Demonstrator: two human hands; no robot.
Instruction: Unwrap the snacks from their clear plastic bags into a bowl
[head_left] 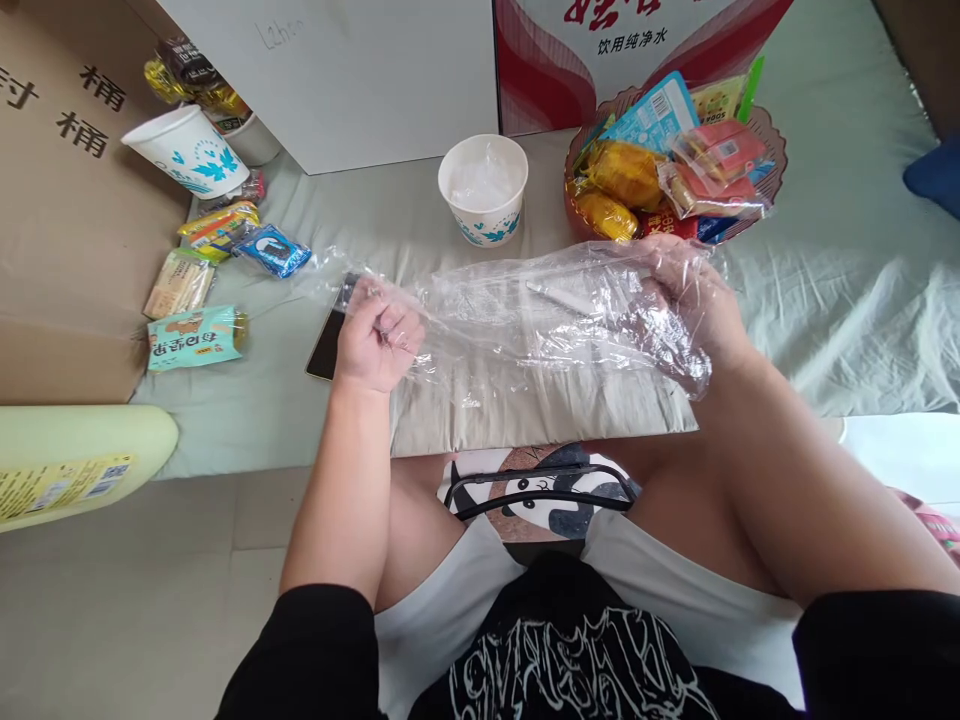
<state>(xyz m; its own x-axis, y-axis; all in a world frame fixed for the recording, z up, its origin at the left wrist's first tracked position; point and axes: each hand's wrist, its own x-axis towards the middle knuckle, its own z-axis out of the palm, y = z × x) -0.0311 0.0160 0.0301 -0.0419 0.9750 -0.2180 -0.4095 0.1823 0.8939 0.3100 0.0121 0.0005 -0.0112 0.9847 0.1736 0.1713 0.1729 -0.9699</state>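
Note:
A clear plastic bag is stretched sideways between my two hands, above the pale green cloth. My left hand is closed in a fist round its gathered left end, and a loose tuft sticks out beyond the fingers. At the other end, my right hand is behind or within the crumpled film, fingers curled on it. Beyond the bag stands a white paper cup with blue leaf prints and crumpled clear plastic inside. A dark phone-like slab lies partly hidden behind my left hand.
A scalloped bowl of wrapped snacks sits at back right. Several snack packets, including a mint green one, lie at left below a tilted paper cup. Cardboard borders the left; a white and red box stands behind.

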